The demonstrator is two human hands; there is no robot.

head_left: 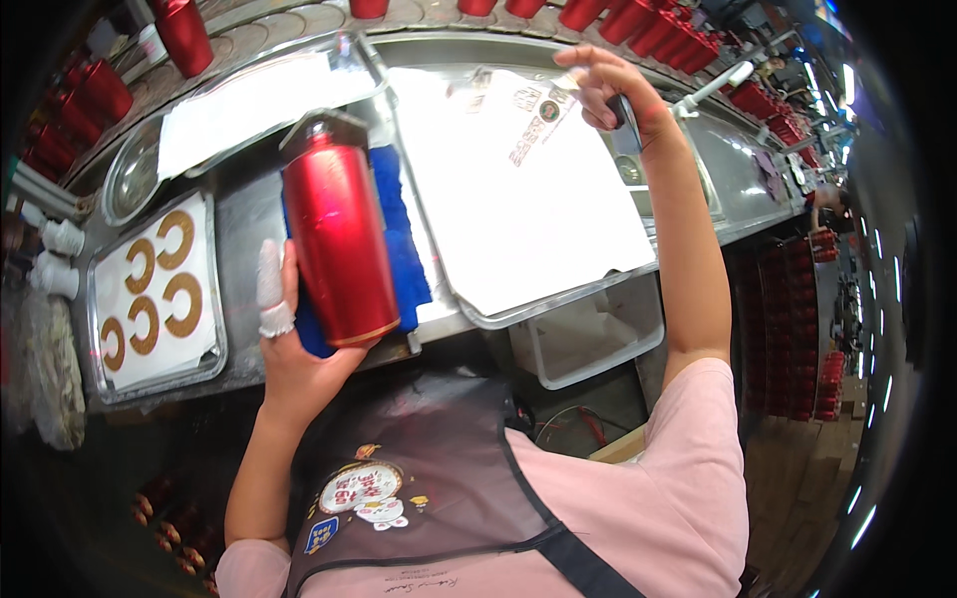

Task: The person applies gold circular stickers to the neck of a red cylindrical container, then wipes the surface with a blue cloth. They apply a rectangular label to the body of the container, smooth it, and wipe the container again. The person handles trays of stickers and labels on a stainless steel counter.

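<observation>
A shiny red metal bottle [344, 239] leans over a blue cloth [407, 254], its neck end toward the far side. My left hand [304, 364] grips it near the base, thumb across the bottom and fingers along the left side. One of those fingers wears a white finger cover [269, 279]. My right hand [623, 95] is raised over the far right corner of a tray lined with white paper [518, 219]. A flat dark piece [626, 122], its kind unclear, is tucked in that palm, with the fingers bent. Small printed decals [538, 120] lie on the paper near this hand.
A left-hand tray [219, 344] holds several gold C-shaped pieces [182, 304]. Behind it are a round metal bowl [133, 174] and another paper-covered tray [249, 105]. Red bottles [184, 38] line the far edge. A white plastic bin [588, 339] sits below the table edge.
</observation>
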